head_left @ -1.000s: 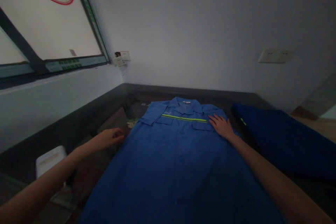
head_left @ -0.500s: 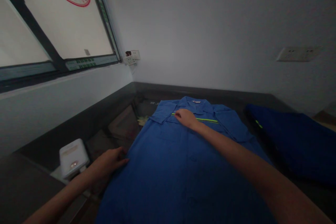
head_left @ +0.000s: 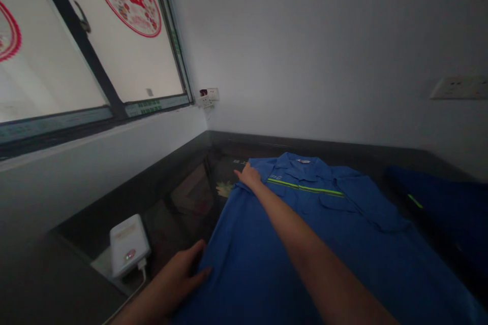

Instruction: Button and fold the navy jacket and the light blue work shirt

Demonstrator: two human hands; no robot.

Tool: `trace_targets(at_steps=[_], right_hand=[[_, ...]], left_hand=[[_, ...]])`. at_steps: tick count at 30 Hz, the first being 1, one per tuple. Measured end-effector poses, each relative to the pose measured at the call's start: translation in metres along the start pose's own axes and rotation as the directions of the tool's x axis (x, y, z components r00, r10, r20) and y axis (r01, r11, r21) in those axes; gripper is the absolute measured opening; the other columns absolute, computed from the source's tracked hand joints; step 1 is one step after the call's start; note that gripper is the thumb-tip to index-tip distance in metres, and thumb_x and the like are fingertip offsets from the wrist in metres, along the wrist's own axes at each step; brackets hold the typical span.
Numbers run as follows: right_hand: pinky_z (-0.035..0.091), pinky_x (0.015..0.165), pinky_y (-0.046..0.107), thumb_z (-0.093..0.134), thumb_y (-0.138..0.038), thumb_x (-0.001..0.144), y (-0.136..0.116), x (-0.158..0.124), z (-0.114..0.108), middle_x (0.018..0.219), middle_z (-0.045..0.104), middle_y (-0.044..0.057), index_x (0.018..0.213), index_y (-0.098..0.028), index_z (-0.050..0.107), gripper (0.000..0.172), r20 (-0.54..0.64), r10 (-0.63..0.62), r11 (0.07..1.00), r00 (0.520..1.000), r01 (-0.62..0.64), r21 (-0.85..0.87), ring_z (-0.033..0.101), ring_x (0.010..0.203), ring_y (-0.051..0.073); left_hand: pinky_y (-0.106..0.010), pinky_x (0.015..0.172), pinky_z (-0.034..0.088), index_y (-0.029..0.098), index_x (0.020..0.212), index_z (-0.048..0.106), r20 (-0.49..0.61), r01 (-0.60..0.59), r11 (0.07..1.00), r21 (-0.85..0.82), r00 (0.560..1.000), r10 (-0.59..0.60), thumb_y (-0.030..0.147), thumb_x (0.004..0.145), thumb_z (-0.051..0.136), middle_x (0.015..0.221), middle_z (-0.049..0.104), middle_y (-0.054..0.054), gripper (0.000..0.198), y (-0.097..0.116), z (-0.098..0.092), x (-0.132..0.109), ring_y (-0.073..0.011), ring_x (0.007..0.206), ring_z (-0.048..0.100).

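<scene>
A blue work shirt (head_left: 267, 254) lies spread on the dark tabletop, collar at the far end, with a yellow-green stripe (head_left: 321, 191) across its chest. My right hand (head_left: 249, 177) is at the shirt's far left shoulder, fingers closed on the sleeve fabric there; the fingertips are partly hidden. Beside the near left edge of the shirt is my left hand (head_left: 183, 271), thumb and fingers apart, touching the cloth. The right-hand sleeve (head_left: 375, 203) lies folded over the front of the shirt.
A white power bank (head_left: 129, 246) with a cable (head_left: 142, 266) sits at the left. More folded dark blue clothing (head_left: 450, 208) lies at the right. The dark table (head_left: 171, 162) meets walls behind and at the left, below a window (head_left: 152, 71).
My right hand has moved left from the chest stripe to the shirt's left shoulder, uncovering the stripe. The left sleeve no longer lies across the front. The view has shifted.
</scene>
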State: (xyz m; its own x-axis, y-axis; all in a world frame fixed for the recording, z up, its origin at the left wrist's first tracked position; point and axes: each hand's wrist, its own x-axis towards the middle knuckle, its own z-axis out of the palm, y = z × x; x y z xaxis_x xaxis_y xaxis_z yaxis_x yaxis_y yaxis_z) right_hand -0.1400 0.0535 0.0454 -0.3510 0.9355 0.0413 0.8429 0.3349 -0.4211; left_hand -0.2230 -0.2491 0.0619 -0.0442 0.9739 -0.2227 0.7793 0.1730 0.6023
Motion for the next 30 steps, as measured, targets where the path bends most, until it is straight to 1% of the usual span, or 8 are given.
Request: trace_targets(at_steps=[3, 6, 8, 13, 17, 21, 26, 30], right_hand=[[0.048, 0.084, 0.039, 0.05, -0.051, 0.087, -0.009, 0.002, 0.009, 0.119, 0.059, 0.024, 0.133, -0.008, 0.038, 0.064, -0.022, 0.036, 0.999, 0.999, -0.037, -0.023, 0.06, 0.108, 0.031], [0.047, 0.085, 0.039, 0.061, -0.037, 0.082, -0.016, 0.003, 0.015, 0.123, 0.055, 0.025, 0.139, -0.01, 0.033, 0.068, -0.025, 0.035, 0.998, 0.999, -0.037, -0.059, 0.059, 0.108, 0.03], [0.047, 0.085, 0.039, 0.063, -0.028, 0.08, -0.017, 0.005, 0.016, 0.123, 0.054, 0.025, 0.141, -0.011, 0.03, 0.071, -0.014, 0.023, 0.997, 1.0, -0.024, -0.079, 0.059, 0.109, 0.03], [0.048, 0.085, 0.039, 0.055, -0.017, 0.084, -0.013, 0.01, 0.009, 0.115, 0.062, 0.022, 0.136, -0.017, 0.043, 0.053, 0.048, -0.038, 0.994, 0.998, 0.043, -0.099, 0.06, 0.11, 0.029], [0.048, 0.087, 0.036, 0.044, -0.017, 0.091, -0.002, 0.013, 0.0, 0.115, 0.064, 0.017, 0.128, -0.02, 0.053, 0.039, 0.065, -0.092, 0.992, 0.994, 0.097, -0.081, 0.061, 0.109, 0.026], [0.048, 0.087, 0.033, 0.047, -0.017, 0.088, 0.008, 0.018, -0.002, 0.115, 0.065, 0.02, 0.114, -0.011, 0.064, 0.031, 0.087, -0.08, 0.995, 0.993, 0.084, -0.054, 0.062, 0.108, 0.027], [0.048, 0.085, 0.03, 0.046, -0.023, 0.091, 0.016, 0.019, -0.003, 0.114, 0.065, 0.022, 0.111, -0.008, 0.065, 0.032, 0.061, -0.019, 1.0, 0.998, 0.02, -0.005, 0.063, 0.107, 0.026], [0.048, 0.086, 0.031, 0.058, -0.039, 0.086, 0.017, 0.013, -0.003, 0.12, 0.062, 0.022, 0.115, -0.008, 0.062, 0.043, 0.018, 0.007, 0.999, 1.0, -0.008, 0.032, 0.061, 0.11, 0.028]], left_hand=[[-0.025, 0.077, 0.048, 0.022, 0.099, 0.052, -0.019, -0.016, 1.0, -0.01, 1.0, 0.016, 0.036, 0.085, 0.046, 0.097, 0.07, -0.004, 0.021, 0.006, 0.006, -0.005, -0.0193, 0.086, 0.065], [-0.026, 0.083, 0.047, 0.023, 0.106, 0.049, -0.075, -0.011, 1.0, 0.029, 0.997, 0.013, 0.035, 0.086, 0.045, 0.108, 0.068, -0.007, 0.023, 0.009, 0.012, -0.009, -0.0209, 0.096, 0.064], [-0.026, 0.083, 0.047, 0.024, 0.105, 0.047, -0.085, -0.044, 0.998, 0.042, 0.995, 0.047, 0.035, 0.088, 0.042, 0.108, 0.067, -0.007, 0.022, 0.012, 0.016, -0.01, -0.0204, 0.097, 0.064], [-0.023, 0.072, 0.045, 0.024, 0.096, 0.043, -0.057, -0.124, 0.992, 0.03, 0.99, 0.125, 0.035, 0.092, 0.034, 0.092, 0.067, -0.005, 0.015, 0.023, 0.021, -0.012, -0.0173, 0.082, 0.065], [-0.024, 0.069, 0.045, 0.024, 0.093, 0.042, 0.004, -0.106, 0.994, 0.018, 0.994, 0.106, 0.04, 0.091, 0.034, 0.088, 0.067, -0.005, 0.018, 0.03, 0.024, -0.011, -0.0177, 0.077, 0.065], [-0.026, 0.073, 0.048, 0.025, 0.099, 0.044, 0.036, -0.042, 0.999, 0.009, 0.998, 0.042, 0.046, 0.088, 0.038, 0.093, 0.068, -0.007, 0.025, 0.027, 0.029, -0.016, -0.0204, 0.082, 0.066], [-0.033, 0.086, 0.05, 0.025, 0.122, 0.045, -0.005, 0.116, 0.991, 0.061, 0.993, -0.116, 0.053, 0.077, 0.051, 0.111, 0.067, -0.01, 0.053, 0.008, 0.029, -0.023, -0.0297, 0.102, 0.064], [-0.04, 0.093, 0.048, 0.026, 0.125, 0.049, 0.001, 0.155, 0.986, 0.053, 0.988, -0.155, 0.056, 0.077, 0.049, 0.113, 0.068, -0.009, 0.057, -0.004, 0.022, -0.025, -0.0328, 0.107, 0.061]])
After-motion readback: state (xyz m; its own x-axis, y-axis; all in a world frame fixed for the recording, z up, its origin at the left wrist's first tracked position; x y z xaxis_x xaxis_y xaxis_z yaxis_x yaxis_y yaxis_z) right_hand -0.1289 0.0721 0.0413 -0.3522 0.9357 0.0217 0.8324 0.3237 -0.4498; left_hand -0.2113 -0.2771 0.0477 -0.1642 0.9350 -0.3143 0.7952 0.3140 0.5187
